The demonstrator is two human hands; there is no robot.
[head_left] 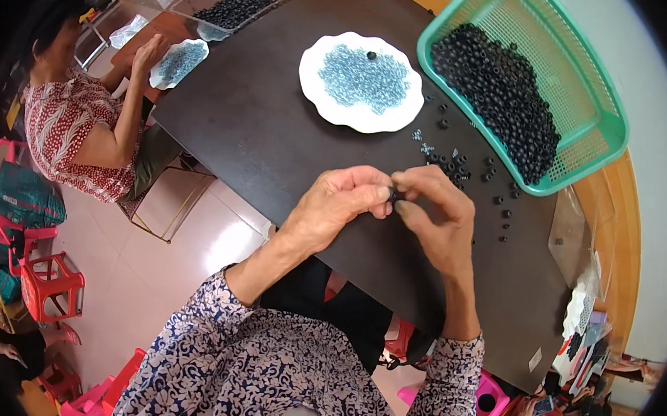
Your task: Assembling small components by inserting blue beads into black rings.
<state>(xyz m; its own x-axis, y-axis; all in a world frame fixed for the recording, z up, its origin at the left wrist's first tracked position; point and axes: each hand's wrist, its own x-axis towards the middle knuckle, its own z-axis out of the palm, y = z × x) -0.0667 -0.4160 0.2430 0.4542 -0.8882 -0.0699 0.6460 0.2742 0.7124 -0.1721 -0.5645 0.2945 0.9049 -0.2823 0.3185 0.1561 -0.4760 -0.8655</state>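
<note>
My left hand (347, 199) and my right hand (443, 216) meet over the near part of the dark table (241, 97). Both pinch one small black bead-like piece (394, 197) between thumb and fingertips, which cover most of it. Beyond them lies a white scalloped plate (308, 90) of tiny clear bluish pieces (362, 78), with a single black piece (372, 55) on top. Loose black bead-like pieces (452, 168) with holes, and a few clear bits (427, 149), are scattered just past my right hand.
A green mesh basket (620, 139) heaped with black pieces (496, 99) stands at the far right. Across the left side, a person in a red patterned shirt (83, 132) works at another plate (198, 48). Red plastic stools (51, 285) stand on the floor; more people are at the lower right.
</note>
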